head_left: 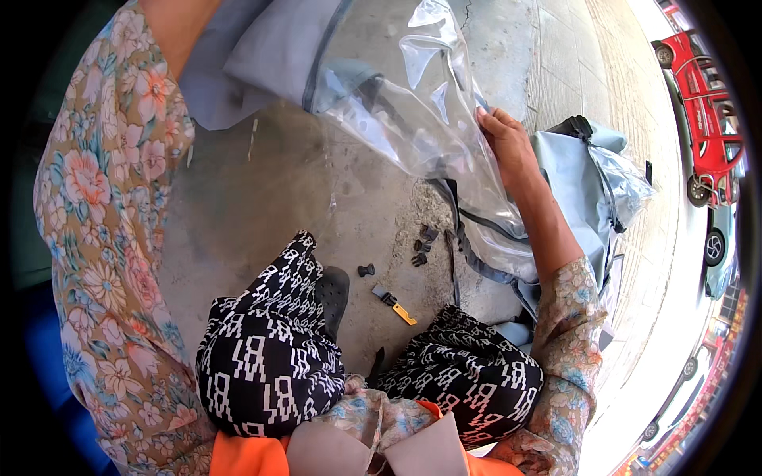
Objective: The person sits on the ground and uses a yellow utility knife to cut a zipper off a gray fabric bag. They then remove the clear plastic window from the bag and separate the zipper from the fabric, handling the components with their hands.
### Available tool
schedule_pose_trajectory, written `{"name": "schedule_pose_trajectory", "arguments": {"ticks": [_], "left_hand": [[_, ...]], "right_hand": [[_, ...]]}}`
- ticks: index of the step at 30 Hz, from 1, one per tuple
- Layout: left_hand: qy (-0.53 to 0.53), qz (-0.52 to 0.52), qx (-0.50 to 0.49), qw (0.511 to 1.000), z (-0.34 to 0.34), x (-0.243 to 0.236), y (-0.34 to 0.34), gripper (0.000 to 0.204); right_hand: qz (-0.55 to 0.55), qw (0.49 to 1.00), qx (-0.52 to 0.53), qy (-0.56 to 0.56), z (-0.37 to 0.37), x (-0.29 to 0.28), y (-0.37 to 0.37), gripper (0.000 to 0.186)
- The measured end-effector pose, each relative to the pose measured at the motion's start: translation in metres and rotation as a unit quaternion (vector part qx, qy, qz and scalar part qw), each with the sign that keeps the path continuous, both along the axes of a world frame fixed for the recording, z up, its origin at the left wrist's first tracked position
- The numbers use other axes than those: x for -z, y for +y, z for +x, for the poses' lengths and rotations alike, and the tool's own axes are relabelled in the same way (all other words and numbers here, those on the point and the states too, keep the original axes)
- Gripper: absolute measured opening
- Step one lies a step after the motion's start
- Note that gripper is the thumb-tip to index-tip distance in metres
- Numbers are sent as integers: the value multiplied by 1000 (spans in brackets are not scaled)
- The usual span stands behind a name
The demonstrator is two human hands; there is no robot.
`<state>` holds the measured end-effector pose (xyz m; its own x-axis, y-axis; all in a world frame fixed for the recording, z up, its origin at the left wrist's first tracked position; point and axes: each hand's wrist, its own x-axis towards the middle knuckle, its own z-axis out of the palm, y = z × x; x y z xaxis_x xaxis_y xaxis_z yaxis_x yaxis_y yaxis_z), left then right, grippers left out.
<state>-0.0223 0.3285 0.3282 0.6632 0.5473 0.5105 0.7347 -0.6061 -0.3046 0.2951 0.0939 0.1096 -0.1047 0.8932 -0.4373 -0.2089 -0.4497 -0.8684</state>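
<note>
Before me stretches a clear plastic sheet (444,103), edged in dark binding and joined to grey fabric (270,55) at upper left. The sheet's right edge is pinched between the thumb and fingers of my right hand (506,147). My left forearm (178,24) reaches past the top edge near the grey fabric, so that hand is out of sight. Black strapping (484,266) trails from the sheet toward my right knee. On the ground between my knees lies a yellow-handled utility knife (403,314), its blade end toward the upper left.
Several small black plastic buckles (422,244) lie beyond the knife, with another black buckle (366,270) nearer my left foot. A folded grey-blue bag (571,170) with clear plastic rests at the right. Farther right, a red car (706,119) is parked beyond the pavement.
</note>
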Motion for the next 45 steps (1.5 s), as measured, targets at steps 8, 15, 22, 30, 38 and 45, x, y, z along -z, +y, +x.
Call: {"name": "schedule_pose_trajectory", "arguments": {"ticks": [8, 15, 22, 30, 38, 45], "left_hand": [[-256, -706, -62, 658, 26, 207, -204, 23], [-639, -753, -140, 72, 65, 347, -229, 60], [-766, -638, -52, 56, 86, 373, -205, 33], [-796, -577, 12, 184, 37, 299, -261, 23], [-784, -579, 5, 226, -3, 261, -301, 21], [-786, -560, 4, 262, -12, 249, -235, 24]], "right_hand": [[-124, 975, 150, -102, 71, 58, 11, 12], [-129, 967, 215, 44, 48, 62, 26, 10], [-85, 970, 211, 80, 25, 55, 4, 7], [-44, 941, 336, -18, 71, 81, 58, 6], [-97, 911, 390, 92, 69, 123, 84, 6], [-124, 963, 23, -237, 62, 38, 50, 37]]}}
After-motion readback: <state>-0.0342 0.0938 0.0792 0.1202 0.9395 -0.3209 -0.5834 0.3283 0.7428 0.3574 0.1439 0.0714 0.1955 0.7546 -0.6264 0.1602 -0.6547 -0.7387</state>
